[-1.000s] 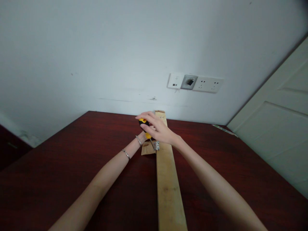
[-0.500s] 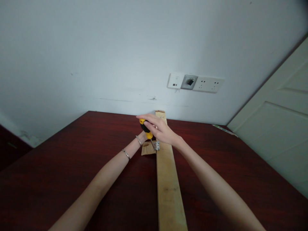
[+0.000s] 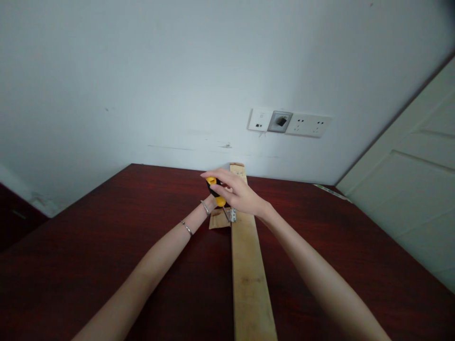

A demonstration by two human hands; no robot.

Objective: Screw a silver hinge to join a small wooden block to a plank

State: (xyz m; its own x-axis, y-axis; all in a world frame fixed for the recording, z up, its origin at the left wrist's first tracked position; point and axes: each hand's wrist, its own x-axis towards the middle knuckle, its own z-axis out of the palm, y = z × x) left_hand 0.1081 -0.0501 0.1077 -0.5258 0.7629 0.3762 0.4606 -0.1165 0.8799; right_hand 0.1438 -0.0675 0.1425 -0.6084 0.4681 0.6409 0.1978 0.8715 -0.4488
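My right hand (image 3: 237, 190) is closed around the yellow and black handle of a screwdriver (image 3: 220, 201). Its shaft slants down to a metal hinge (image 3: 232, 215). One leaf of the hinge lies on a long wooden board (image 3: 250, 279), the other side at a short wooden piece (image 3: 219, 219) left of it. Whether the tip sits in a screw is too small to tell. My left hand (image 3: 212, 199) is behind the screwdriver and my right hand, near the short piece; its fingers are mostly hidden. Two bracelets circle the left wrist and forearm.
The dark red table (image 3: 177, 293) meets a pale wall (image 3: 159, 85). Sockets and a switch plate (image 3: 308, 125) are on the wall. A thin printed strip (image 3: 332, 192) lies by the back right edge. A white panelled door (image 3: 419, 189) stands at the right.
My right hand has shifted its fingers slightly on the screwdriver, and the handle appears turned a little. The board, hinge and left arm keep their places.
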